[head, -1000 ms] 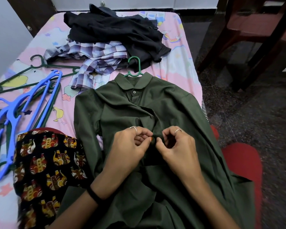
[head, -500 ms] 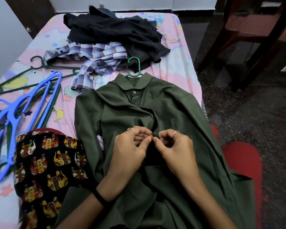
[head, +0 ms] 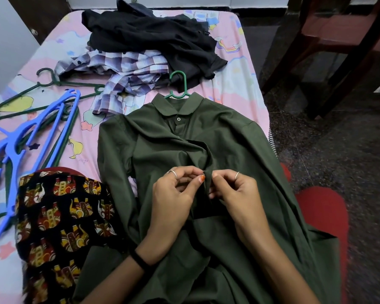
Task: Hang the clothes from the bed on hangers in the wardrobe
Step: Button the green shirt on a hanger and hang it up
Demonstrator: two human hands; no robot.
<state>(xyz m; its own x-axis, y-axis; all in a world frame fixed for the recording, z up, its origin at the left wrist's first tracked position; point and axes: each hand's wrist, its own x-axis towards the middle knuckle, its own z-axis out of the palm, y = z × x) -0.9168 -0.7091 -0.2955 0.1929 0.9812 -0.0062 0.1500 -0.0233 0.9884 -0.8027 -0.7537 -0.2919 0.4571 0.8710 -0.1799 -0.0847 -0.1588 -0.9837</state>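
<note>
1. Dark olive-green collared shirt [head: 239, 139] flat on pink cartoon-print bed sheet [head: 235, 88], green plastic hanger hook [head: 180, 86] out at collar.
2. Left hand [head: 173, 194], right hand [head: 237, 194]: both pinching shirt front placket mid-chest.
3. Black and checked clothes piled behind; blue plastic hangers [head: 20, 145] at left.

Clothes: 1 olive green collared shirt [head: 217, 137], 1 purple-white checked shirt [head: 127, 69], 1 black garment heap [head: 149, 34], 1 black elephant-print cloth [head: 62, 216]. Hangers: 1 green plastic in the shirt [head: 180, 84]; approx 2 blue [head: 31, 137], several dark green loose [head: 53, 84], exact no. unclear.

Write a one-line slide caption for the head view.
Both hands, left and right, pinch the placket of a green shirt on a green hanger, laid on the bed.
</note>
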